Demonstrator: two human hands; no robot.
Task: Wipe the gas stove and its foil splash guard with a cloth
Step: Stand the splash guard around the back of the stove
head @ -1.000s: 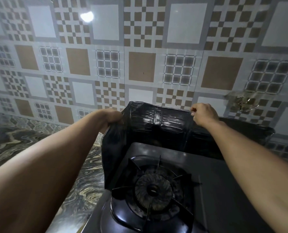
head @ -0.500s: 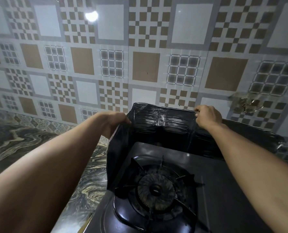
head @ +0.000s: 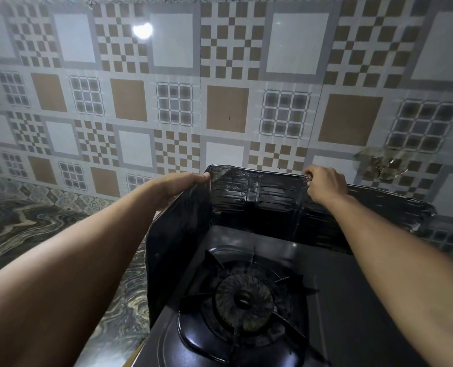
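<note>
The dark gas stove [head: 357, 300] fills the lower right, with its round burner [head: 243, 300] under a black pan support. A dark, ribbed foil splash guard [head: 257, 197] stands folded around the stove's back and left side. My left hand [head: 177, 188] grips the guard's upper left corner, at the fold between the side and back panels. My right hand [head: 325, 182] pinches the top edge of the back panel. No cloth is visible in either hand.
A patterned tiled wall [head: 225, 109] rises right behind the guard, with a greasy stain [head: 384, 165] at the right. A marbled countertop [head: 34, 234] extends to the left of the stove.
Both hands keep their grip on the guard's top edge. The view has shifted slightly, and the guard's left panel looks a little more upright against the stove.
</note>
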